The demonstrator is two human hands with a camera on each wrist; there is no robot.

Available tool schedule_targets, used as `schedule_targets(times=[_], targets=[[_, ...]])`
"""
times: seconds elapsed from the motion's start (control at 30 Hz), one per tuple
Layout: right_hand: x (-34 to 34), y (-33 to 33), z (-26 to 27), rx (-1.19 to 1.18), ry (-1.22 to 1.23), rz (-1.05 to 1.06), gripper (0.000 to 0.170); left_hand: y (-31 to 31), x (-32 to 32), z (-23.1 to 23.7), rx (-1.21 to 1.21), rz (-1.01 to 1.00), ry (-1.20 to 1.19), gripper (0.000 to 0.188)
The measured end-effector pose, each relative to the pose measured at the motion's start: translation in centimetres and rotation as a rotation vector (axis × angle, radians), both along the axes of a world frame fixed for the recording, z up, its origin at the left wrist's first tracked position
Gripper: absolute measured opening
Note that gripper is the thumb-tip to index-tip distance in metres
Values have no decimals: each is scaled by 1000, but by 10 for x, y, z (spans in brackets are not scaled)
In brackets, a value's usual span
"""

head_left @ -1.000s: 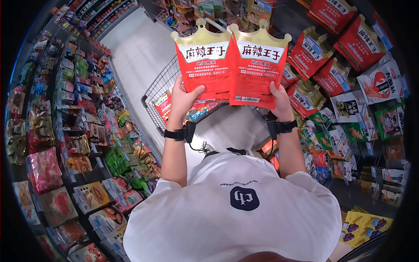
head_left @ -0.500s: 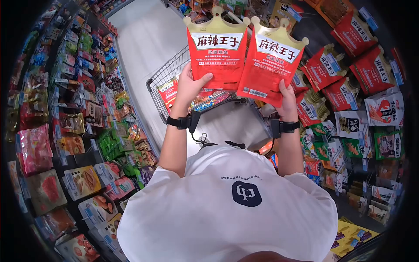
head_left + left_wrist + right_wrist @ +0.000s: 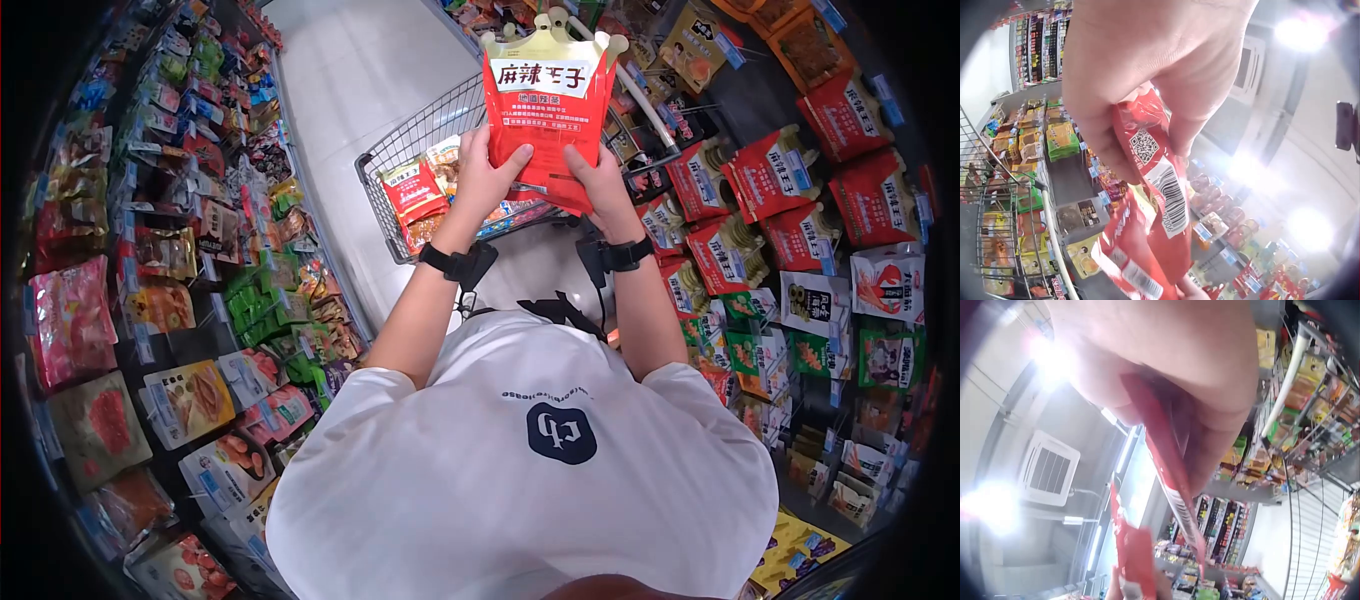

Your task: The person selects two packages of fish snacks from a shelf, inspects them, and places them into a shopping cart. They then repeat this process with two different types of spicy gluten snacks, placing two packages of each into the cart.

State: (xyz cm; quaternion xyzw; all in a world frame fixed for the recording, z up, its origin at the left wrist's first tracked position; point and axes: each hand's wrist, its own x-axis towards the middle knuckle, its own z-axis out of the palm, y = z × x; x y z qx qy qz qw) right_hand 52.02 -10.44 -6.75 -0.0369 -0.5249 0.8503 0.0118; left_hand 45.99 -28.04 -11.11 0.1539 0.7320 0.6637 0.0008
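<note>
Two red packets with gold crown-shaped tops overlap in front of the person in the head view, the front packet (image 3: 548, 110) largely covering the other. The left hand (image 3: 490, 172) grips the lower left edge, thumb on the front. On the lower right, the right hand (image 3: 600, 182) pinches the packets' edge with its thumb in front. In the left wrist view the left hand (image 3: 1160, 69) holds a packet (image 3: 1169, 206) showing a QR code and barcode. The right wrist view has the right hand (image 3: 1172, 375) around a packet edge (image 3: 1175, 494), with another red packet (image 3: 1135, 556) apart from it.
A wire shopping cart (image 3: 400, 150) stands beyond the hands, holding a red packet (image 3: 413, 192) and other snacks. Shelves of hanging snacks line the left, and more red crown-topped packets (image 3: 765, 178) hang at the right. Pale floor (image 3: 335, 90) runs between the left shelves and cart.
The two packets were side by side and now overlap, as the hands have come closer together. The head view has shifted, with more of the cart's contents showing.
</note>
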Motion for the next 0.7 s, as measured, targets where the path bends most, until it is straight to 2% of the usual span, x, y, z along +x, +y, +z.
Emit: schedule_targets(times=[0.03, 0.07, 0.1, 0.13, 0.2, 0.27, 0.33, 0.37, 0.4, 0.43, 0.47, 0.5, 0.53, 0.57, 0.6, 0.67, 0.7], targets=[[-3, -5, -2, 188, -4, 0, 40, -3, 0, -2, -109, 103, 100, 64], [-5, -7, -3, 184, -9, 0, 40, -6, 0, -4, -218, 205, 197, 78], [-6, -7, -3, 139, -37, 16, 42, -11, -3, 0, -50, 85, 50, 79], [-8, -7, -4, 96, -65, 33, 45, -17, -4, 4, -51, 87, 43, 79], [-12, -6, -5, 74, -88, 49, 45, -28, -6, 9, 224, -182, -441, 64], [-19, -5, -12, 49, -115, 64, 46, -32, -12, 4, 309, -212, -418, 60], [-32, -5, -27, 11, -74, 116, 59, -38, -18, 5, 272, -333, -494, 52], [-38, -7, -36, 6, -92, 120, 59, -37, -23, -3, 217, -246, -456, 48], [-48, -10, -45, 207, -97, 5, 65, -36, -25, 2, 268, -211, -472, 48], [-60, -11, -51, 407, -89, -108, 72, -31, -29, -5, 246, -99, -375, 47], [-70, -11, -57, 401, -85, -102, 72, -25, -35, -9, 220, 12, -272, 46], [-79, -14, -55, 632, -17, -143, 79, -20, -39, -8, 212, 18, -268, 46], [-86, -17, -54, 862, 51, -186, 85, -15, -42, -7, 22, 168, -170, 46], [-93, -21, -53, 677, 42, -52, 89, -9, -46, -6, -168, 315, -70, 47], [-101, -27, -52, 476, 15, 85, 91, -4, -50, -6, -179, 316, -66, 47], [-118, -37, -60, 411, 58, 180, 88, 10, -59, -9, -429, 325, 170, 48], [-122, -45, -52, 355, 87, 90, 75, 18, -62, -13, -450, 347, 339, 47]])
